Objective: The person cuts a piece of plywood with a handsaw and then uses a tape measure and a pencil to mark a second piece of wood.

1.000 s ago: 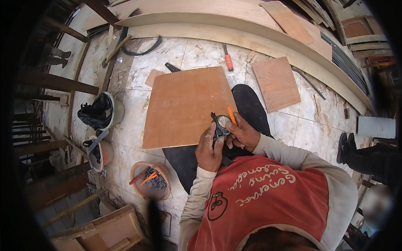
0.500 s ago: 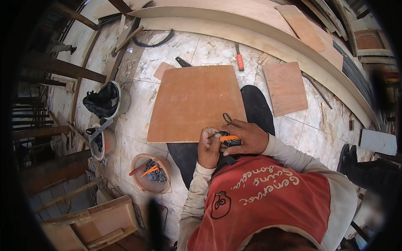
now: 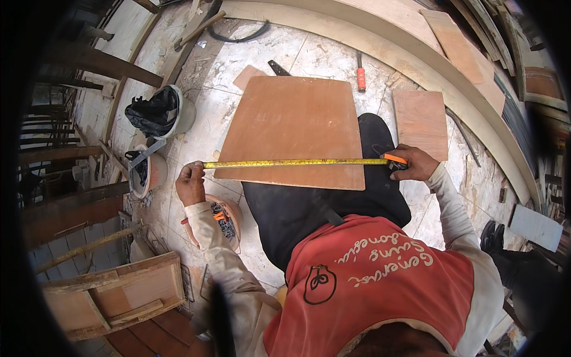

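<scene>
A brown plywood board [image 3: 297, 119] lies across my lap, its near edge toward me. Above it a yellow tape measure blade [image 3: 297, 162] is stretched from left to right, close to the near edge. My left hand [image 3: 191, 183] pinches the blade's free end, just beyond the board's left edge. On the other side, past the board's right edge, my right hand [image 3: 415, 163] grips the black and orange tape measure case [image 3: 397, 162]. Whether the blade touches the board I cannot tell.
Left of me stand a bucket with nails and tools [image 3: 229, 220], a pail with black cloth [image 3: 185, 113] and another bucket [image 3: 156, 175]. A red-handled tool [image 3: 361, 77] and a smaller plywood piece [image 3: 420, 125] lie right. A hammer [image 3: 199, 30] and long planks [image 3: 380, 44] are farther off.
My hands, together at the tape measure before, have moved wide apart. The yellow blade is now drawn out across the board. The whole view has shifted slightly.
</scene>
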Available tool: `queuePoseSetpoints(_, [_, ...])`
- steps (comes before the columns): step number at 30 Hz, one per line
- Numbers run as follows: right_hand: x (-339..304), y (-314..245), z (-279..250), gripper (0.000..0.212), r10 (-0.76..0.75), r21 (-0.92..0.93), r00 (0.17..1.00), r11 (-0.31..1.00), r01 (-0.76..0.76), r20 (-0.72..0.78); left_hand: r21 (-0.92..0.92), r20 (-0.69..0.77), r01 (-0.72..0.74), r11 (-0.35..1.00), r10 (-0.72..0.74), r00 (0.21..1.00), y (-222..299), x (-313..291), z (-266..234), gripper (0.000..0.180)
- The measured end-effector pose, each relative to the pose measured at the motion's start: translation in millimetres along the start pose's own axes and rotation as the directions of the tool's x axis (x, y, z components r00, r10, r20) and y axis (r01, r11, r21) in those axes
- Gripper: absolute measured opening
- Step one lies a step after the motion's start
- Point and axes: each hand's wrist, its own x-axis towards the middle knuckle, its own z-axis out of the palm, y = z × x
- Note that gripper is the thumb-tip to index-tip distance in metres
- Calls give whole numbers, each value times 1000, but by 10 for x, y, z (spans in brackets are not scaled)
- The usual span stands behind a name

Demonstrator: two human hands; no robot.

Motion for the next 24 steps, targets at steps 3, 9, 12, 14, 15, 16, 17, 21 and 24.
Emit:
queuePoseSetpoints(3, [75, -2, 118, 59, 15, 67, 999, 998, -18, 52, 33, -27, 65, 997, -64, 998, -217, 125, 61, 24])
queuePoseSetpoints(9, [123, -45, 176, 54, 18, 35, 1000, 999, -18, 26, -150, -1, 135, 979, -137, 991, -429, 36, 117, 22])
queuePoseSetpoints(12, [110, -62, 134, 54, 50, 65, 998, 996, -53, 49, -151, -4, 189, 970, -191, 982, -395, -18, 152, 22])
queuePoseSetpoints(14, [101, -16, 131, 57, 47, 11, 997, 999, -47, 64, -138, -1, 199, 970, -201, 980, -415, -24, 156, 22])
queuePoseSetpoints(15, [92, 6, 131, 57, 41, 9, 997, 999, -42, 69, -125, 10, 205, 971, -205, 979, -420, -24, 154, 22])
queuePoseSetpoints(16, [75, 28, 133, 57, 48, 45, 997, 998, -51, 60, -120, 21, 224, 967, -223, 975, -427, -30, 151, 22])
queuePoseSetpoints(17, [57, 48, 133, 57, 56, 82, 997, 995, -60, 52, -121, 15, 225, 967, -225, 974, -434, -44, 146, 22])
queuePoseSetpoints(21, [-14, 129, 139, 57, 97, 117, 992, 987, -106, 82, -133, 58, 249, 959, -243, 968, -422, -99, 142, 21])
queuePoseSetpoints(24, [-24, 164, 153, 55, 88, 132, 989, 986, -103, 115, -144, 33, 237, 961, -234, 972, -392, -124, 202, 20])
